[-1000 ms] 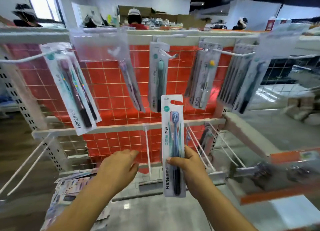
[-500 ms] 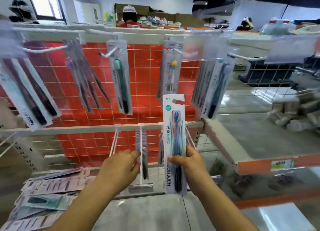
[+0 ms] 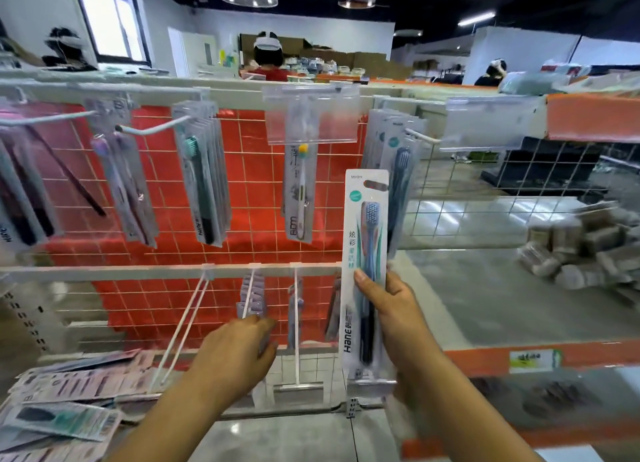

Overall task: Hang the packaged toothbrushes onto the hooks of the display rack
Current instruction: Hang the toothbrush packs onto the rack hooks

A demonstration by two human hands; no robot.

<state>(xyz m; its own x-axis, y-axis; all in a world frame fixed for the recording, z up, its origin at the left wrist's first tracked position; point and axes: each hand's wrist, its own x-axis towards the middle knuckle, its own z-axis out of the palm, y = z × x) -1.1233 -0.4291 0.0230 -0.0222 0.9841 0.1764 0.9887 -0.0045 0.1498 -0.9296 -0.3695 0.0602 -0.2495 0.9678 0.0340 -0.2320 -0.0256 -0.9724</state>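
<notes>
My right hand (image 3: 394, 309) grips a packaged toothbrush (image 3: 367, 254) upright by its lower half, in front of the rack's right end. The pack is white with a blue brush and "Hane" printed on it. My left hand (image 3: 235, 354) reaches toward the lower row of hooks, its fingers curled at a small hanging pack (image 3: 252, 299); whether they hold it is unclear. The display rack (image 3: 242, 171) has a red wire grid with white hooks. Several packs hang on the upper hooks, among them a teal brush pack (image 3: 202, 188) and a yellow-tipped one (image 3: 299, 191).
A pile of loose toothbrush packs (image 3: 65, 406) lies on the lower shelf at left. Bare white hooks (image 3: 183, 326) jut out from the lower rail. An orange-edged shelf (image 3: 502, 357) with wrapped goods (image 3: 581, 254) stands at right. People work behind the rack.
The view has swung right and up, so the rack has shifted left in frame. My right hand has lifted the pack slightly toward the rack's right end. My left hand stays near the lower hooks.
</notes>
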